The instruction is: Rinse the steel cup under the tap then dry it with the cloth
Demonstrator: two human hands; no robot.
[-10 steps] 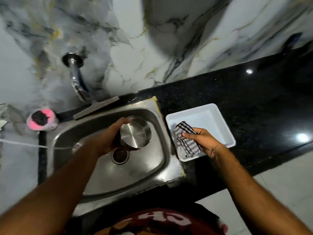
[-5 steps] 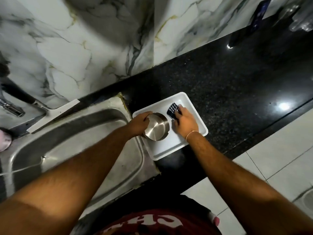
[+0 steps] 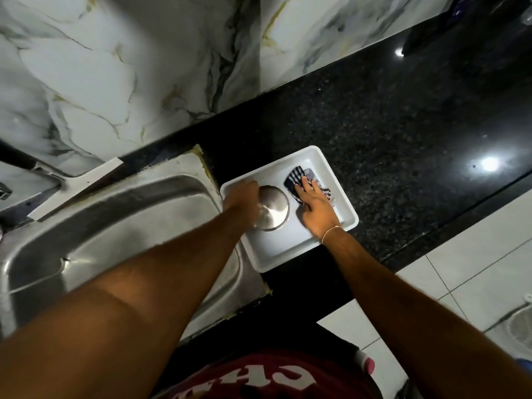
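Both hands sit in the white tray [image 3: 288, 254]: left hand [image 3: 241, 201] clamped on the steel cup [image 3: 272, 208], right hand [image 3: 315, 207] just beside it, spread flat on the cloth [image 3: 295, 177].

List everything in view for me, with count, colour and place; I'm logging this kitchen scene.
steel cup: one, silver, base up in the tray's left part
cloth: one, dark and white checked, in the tray right of the cup
tray: one, white, on the counter beside the sink
sink: one, steel, left of the tray
counter: one, black speckled, along the wall
wall: white marble with grey and gold veins
floor: pale tiles, lower right
hands: left hand grips the cup's side; right hand rests flat on the cloth
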